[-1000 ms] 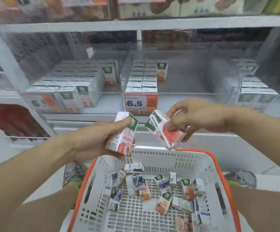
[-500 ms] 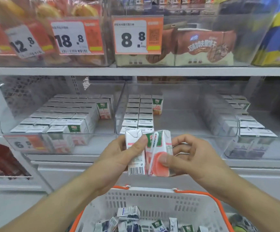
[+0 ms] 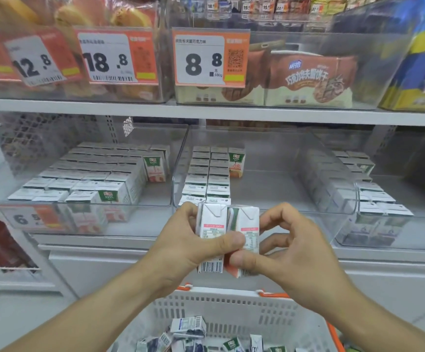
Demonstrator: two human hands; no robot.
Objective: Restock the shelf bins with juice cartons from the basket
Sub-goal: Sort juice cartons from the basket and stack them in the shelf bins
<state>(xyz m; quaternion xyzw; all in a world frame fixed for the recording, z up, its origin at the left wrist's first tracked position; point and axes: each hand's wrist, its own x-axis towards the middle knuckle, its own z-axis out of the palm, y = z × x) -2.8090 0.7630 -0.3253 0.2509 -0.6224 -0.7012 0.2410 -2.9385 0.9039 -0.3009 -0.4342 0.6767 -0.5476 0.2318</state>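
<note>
Head view looks on a clear plastic middle shelf bin [image 3: 308,174], two carton rows at its left, bare floor to their right. Below stands a white slotted basket with orange rim [image 3: 231,308], cartons inside. Left hand [image 3: 181,250] and right hand [image 3: 295,252] pinch two small white-and-pink juice cartons [image 3: 228,237] side by side, before the bin's front lip. Best lift both clear over that lip, squared together, and set them right of the rows.

Two cartons [image 3: 228,237] side by side, held btwn both hands, in front of mid bin [image 3: 264,207]; basket [image 3: 231,308] below; bins left [image 3: 84,212] & right [image 3: 374,224].
</note>
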